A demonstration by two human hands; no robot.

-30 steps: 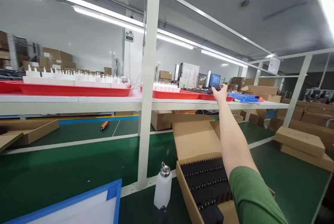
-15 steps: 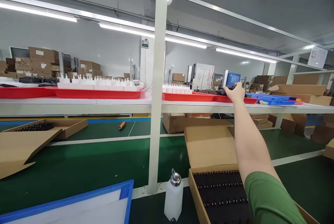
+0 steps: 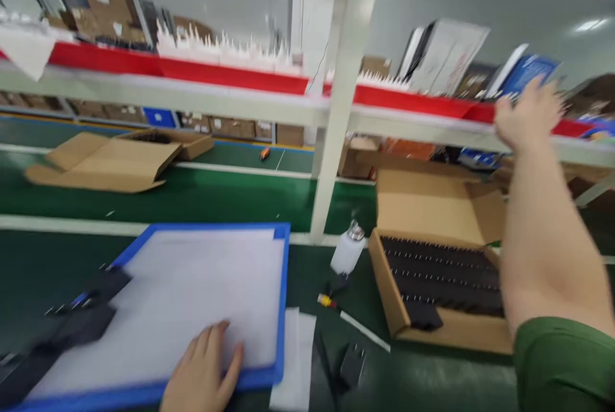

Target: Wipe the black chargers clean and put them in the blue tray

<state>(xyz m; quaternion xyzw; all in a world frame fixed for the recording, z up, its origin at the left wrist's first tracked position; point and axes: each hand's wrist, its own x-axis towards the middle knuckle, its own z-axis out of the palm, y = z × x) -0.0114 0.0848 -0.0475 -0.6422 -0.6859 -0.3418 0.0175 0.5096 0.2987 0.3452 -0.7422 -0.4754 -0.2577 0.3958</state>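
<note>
My left hand rests at the near edge of a blue-rimmed tray lined with white sheet, its thumb and fingers apart and nothing in it. Several black plug adapters lie at the tray's left side, blurred. Up at the shelf, my right hand reaches over the red tray with fingers stretched out. No object shows in it, though motion smears it. Below that arm, an open cardboard box holds rows of black adapters with metal pins.
A white pump bottle stands by the shelf post. A black adapter, a yellow-tipped screwdriver-like tool and white paper lie right of the tray. Another opened carton sits at the back left.
My view has tilted down and turned left, bringing my left hand and the tray into sight. My right hand, earlier at a dark object on the shelf, now has its fingers extended.
</note>
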